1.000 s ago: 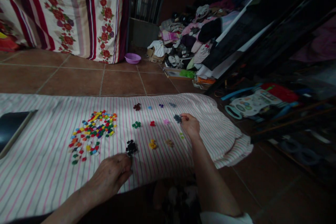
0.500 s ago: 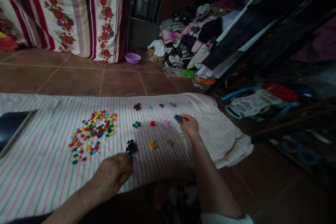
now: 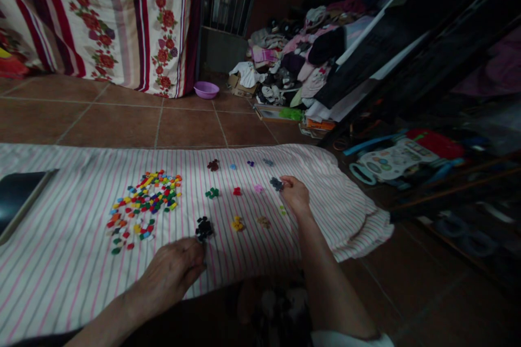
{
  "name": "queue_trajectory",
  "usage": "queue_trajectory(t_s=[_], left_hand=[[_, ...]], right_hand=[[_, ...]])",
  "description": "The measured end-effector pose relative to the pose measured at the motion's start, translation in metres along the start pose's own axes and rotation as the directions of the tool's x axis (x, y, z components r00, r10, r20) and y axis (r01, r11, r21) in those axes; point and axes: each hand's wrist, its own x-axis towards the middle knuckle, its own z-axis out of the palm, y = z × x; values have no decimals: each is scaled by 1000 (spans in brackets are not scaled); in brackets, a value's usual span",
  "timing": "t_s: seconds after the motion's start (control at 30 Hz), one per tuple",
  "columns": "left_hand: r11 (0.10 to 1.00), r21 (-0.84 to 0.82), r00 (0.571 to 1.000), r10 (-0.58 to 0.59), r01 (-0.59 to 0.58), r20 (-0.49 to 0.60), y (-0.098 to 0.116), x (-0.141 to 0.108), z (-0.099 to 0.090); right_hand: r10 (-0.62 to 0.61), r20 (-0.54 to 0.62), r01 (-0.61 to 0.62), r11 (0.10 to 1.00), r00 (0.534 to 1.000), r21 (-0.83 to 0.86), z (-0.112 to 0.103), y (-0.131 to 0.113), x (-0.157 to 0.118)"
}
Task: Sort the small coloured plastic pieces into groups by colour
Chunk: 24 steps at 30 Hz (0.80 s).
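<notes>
Nothing visible shifts over the last second, so the colour groups stand as they were. The right hand (image 3: 296, 194) has its fingertips drawn together at the dark grey cluster (image 3: 275, 184); the left hand (image 3: 179, 260) curls beside the black cluster (image 3: 204, 227). Whether either grips a piece is too small to tell. The striped cloth (image 3: 61, 271) bears twelve groups, in rough rows of four, and one mixed pile (image 3: 154, 204).

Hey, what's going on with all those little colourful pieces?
A person's right hand is at a small dark grey pile, and the left hand is by the black pile. I can't tell if either grips a piece. A red pile and yellow pile lie on the striped cloth, with a bigger mixed heap to the left.
</notes>
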Motion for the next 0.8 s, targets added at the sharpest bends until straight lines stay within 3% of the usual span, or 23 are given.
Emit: queue_trajectory(t_s=[0.23,0.37,0.5,0.67,0.8], left_hand=[[998,-14,998,-54,54,30,0,1,0],[997,1,992,-81,81,100,8,4,-8],[997,44,991,-74,70,109,15,7,-15],[995,73,998,70,-69,-10,12,5,-17],[977,145,937,192,-155,-291,2,1,-27]], right_hand=[[-165,-176,166,986,970,-9,1,-29,-4],[-285,-177,301,951,942,69,14,-62,-12],[-447,-168,473,865,878,169,35,-100,-24],[-623,-116,626,722,774,297,62,-149,-49],[-721,-38,683,638,692,355,81,-188,-78]])
